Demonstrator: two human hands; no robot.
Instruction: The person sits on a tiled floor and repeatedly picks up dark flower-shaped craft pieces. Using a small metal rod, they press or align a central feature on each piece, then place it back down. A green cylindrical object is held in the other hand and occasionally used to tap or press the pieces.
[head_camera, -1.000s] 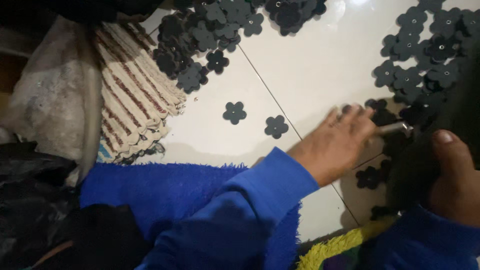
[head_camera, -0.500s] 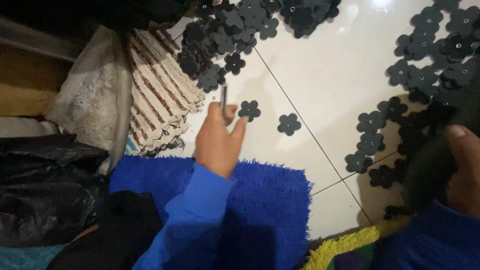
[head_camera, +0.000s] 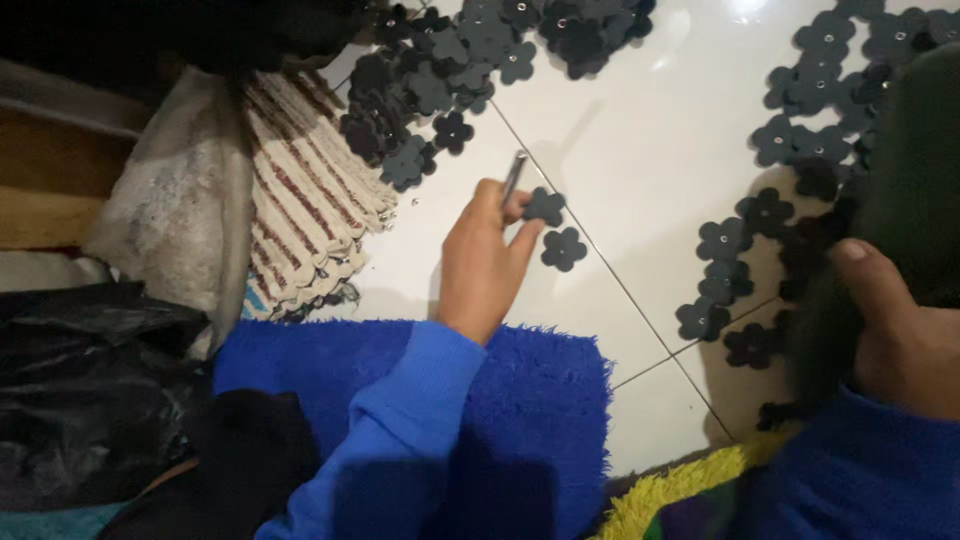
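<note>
My left hand (head_camera: 485, 265) grip is pinched shut on a thin metal tool (head_camera: 513, 176), which points up and away, fingertips touching a dark flower-shaped cutout (head_camera: 545, 206) on the white tile floor (head_camera: 650, 160). A second cutout (head_camera: 563, 248) lies just beside it. Cutouts are flat, dark grey, five-petalled. Left arm in a blue sleeve (head_camera: 400, 430) reaches forward over a blue shaggy mat (head_camera: 540, 400). My right hand (head_camera: 895, 335) grip is curled on a dark green fabric piece (head_camera: 915, 190), thumb up. Pile of cutouts (head_camera: 440, 70) further off, more (head_camera: 800, 130) to the right.
</note>
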